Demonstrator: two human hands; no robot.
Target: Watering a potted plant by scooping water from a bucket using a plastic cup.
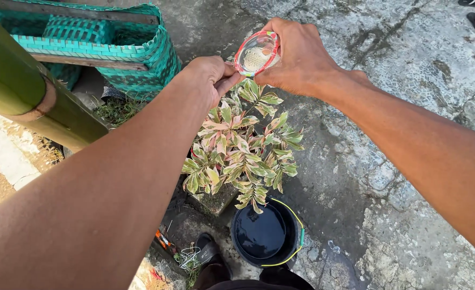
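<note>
Head view: right hand (296,56) grips a clear cup (255,52); left hand (211,78), closed, pinches at its rim, above a plant (241,147); a black bucket (264,233) sits below.

We see hard, bright sunlight on sharp concrete ground (409,107), short dark shadows, and stretched, slightly soft forearms at the edges.

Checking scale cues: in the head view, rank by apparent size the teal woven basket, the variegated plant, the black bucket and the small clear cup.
1. variegated plant, widest spread
2. teal woven basket, cut off by the frame, so this rank is unsure
3. black bucket
4. small clear cup, in the right hand, nearer the camera yet smallest
</note>
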